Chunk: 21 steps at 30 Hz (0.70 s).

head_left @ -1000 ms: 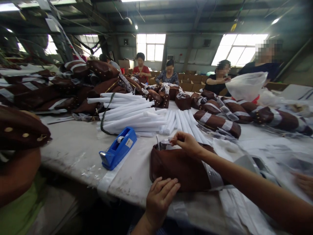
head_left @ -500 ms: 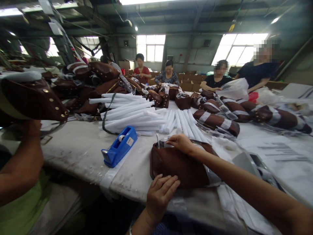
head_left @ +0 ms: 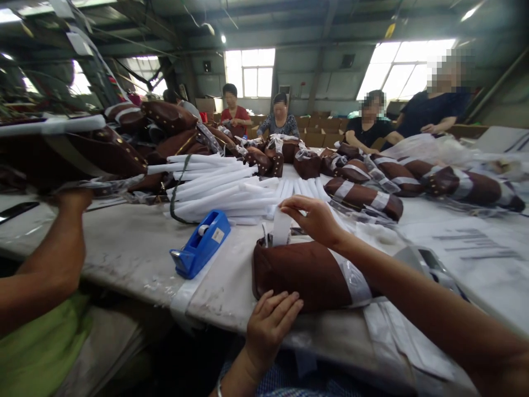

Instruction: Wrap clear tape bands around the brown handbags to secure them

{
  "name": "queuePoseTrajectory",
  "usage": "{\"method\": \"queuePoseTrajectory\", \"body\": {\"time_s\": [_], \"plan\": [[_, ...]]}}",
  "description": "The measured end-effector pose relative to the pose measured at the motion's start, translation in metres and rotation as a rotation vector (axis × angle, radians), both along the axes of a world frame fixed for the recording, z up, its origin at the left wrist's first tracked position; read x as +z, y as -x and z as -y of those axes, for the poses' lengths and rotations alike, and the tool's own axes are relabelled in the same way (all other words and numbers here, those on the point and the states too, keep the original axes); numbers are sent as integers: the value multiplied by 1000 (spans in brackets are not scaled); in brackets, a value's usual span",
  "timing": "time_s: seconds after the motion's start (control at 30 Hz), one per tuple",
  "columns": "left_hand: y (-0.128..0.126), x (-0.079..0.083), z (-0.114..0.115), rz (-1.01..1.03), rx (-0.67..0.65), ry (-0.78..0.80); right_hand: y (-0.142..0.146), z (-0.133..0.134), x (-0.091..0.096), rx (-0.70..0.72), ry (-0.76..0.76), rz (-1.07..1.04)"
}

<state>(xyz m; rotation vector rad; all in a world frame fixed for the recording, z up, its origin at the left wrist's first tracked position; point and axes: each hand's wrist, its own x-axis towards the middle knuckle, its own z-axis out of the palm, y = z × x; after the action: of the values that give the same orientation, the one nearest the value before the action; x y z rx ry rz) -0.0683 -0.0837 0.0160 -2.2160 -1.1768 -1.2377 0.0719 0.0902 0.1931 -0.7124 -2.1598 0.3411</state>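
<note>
A brown leather bag point(head_left: 297, 275) lies on its side in front of me, with a whitish translucent band point(head_left: 354, 278) wrapped round its right part. My right hand point(head_left: 316, 218) is closed in a pinch above the bag's far edge. Between its thumb and fingers hangs a white strip point(head_left: 281, 227), whose lower end goes down behind that edge; whether it is tape or paper I cannot tell. Against the bag's near lower side, my left hand point(head_left: 275, 325) lies open, its fingers stretched flat on the leather.
A blue tape dispenser point(head_left: 202, 242) stands left of the bag. White rolled tubes point(head_left: 223, 190) are piled behind it. Wrapped brown bags point(head_left: 363, 198) fill the table's far side. A grey device point(head_left: 430, 270) sits right. At left, a co-worker's arm point(head_left: 53, 248) reaches under another bag; several people work opposite.
My right hand has risen from the bag's far edge, drawing the white strip upward. My left hand keeps its place on the bag. The co-worker's bag at left has moved right.
</note>
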Motion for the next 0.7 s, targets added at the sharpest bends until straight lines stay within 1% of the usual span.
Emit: {"method": "queuePoseTrajectory", "body": {"time_s": [0.03,0.1,0.2,0.27,0.37,0.53,0.6,0.7], "plan": [[1,0,0,-11,-4,0,-5,13,0,28,-11,14],[4,-1,1,-30,-17,0,-15,40,-5,79,-7,62],[8,-2,0,-54,-33,9,-30,76,-24,122,-30,124],[9,-1,0,-71,-38,10,-37,94,-38,135,-79,131],[9,0,-1,-87,-37,3,-44,110,-53,137,-131,80],[7,2,-1,-94,-30,29,-50,127,-66,75,-119,-42],[6,2,0,-71,-27,27,-51,137,-72,85,-123,-43],[5,0,0,-41,-32,36,-50,151,-87,102,-157,-4]]}}
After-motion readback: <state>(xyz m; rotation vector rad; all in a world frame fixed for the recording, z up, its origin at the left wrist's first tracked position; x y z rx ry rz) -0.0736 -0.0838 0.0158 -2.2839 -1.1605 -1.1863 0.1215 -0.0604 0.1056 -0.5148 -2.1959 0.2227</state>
